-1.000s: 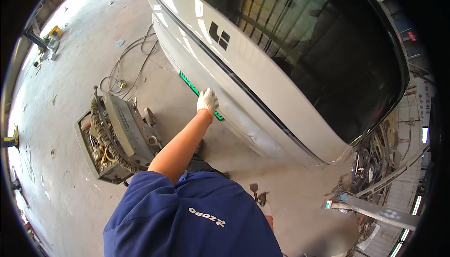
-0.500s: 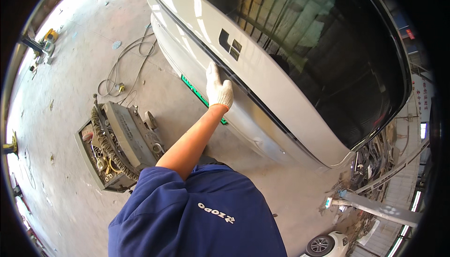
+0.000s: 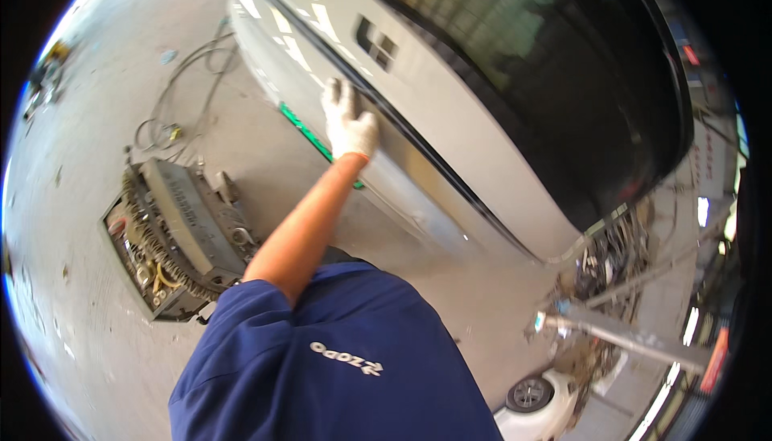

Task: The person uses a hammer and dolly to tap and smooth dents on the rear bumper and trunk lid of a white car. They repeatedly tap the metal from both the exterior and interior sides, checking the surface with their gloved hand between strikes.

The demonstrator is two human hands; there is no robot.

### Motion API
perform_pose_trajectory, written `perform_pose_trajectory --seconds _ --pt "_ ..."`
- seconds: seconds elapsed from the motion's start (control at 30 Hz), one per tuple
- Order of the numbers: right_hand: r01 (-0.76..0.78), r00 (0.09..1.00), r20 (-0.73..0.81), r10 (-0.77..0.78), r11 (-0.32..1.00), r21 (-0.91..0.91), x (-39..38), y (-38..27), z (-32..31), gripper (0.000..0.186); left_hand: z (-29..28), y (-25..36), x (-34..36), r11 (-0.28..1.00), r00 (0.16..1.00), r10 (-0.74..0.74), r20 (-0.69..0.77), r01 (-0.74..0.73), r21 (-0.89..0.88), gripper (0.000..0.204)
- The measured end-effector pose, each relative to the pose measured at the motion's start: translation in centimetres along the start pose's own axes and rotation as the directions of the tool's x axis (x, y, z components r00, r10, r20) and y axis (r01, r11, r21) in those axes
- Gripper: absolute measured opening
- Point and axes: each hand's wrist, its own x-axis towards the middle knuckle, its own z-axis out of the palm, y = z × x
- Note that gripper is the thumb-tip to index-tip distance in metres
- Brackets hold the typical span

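Note:
My left hand (image 3: 351,123) wears a white knit glove with an orange cuff. It rests palm down on the pale bodywork of a car (image 3: 490,151), just below a dark strip (image 3: 418,135) that runs along the panel. The fingers are stretched out and slightly apart, and nothing is in them. Above the hand is a dark emblem (image 3: 375,43) on the panel, with a large dark window (image 3: 555,95) beyond it. A green licence plate (image 3: 304,130) sits just left of the hand, partly hidden by it. My right hand is out of view.
On the floor at left stands a grey machine or cart (image 3: 181,208) with a ribbed hose and loose parts in it. Behind it a cable (image 3: 181,79) lies looped. At lower right are a metal beam (image 3: 627,336), piled scrap (image 3: 607,260) and a white car's wheel (image 3: 531,393).
The view has shifted, so the whole scene sits further left and higher. My left hand stays on the bodywork, its fingers a little more spread than before.

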Motion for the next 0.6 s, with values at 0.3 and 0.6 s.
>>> perform_pose_trajectory --seconds 0.3,0.6 --pt "-0.027 1.000 -0.001 0.028 0.992 0.121 2.8 1.9 -2.2 0.026 -2.2 0.6 0.1 0.996 0.979 0.003 0.203 -0.021 0.088 0.077" --pt "0.119 0.989 0.072 -0.129 0.985 0.129 8.8 7.3 -6.7 0.021 -2.7 -3.4 -21.0 0.964 0.914 -0.181 0.362 0.091 0.252 0.060"
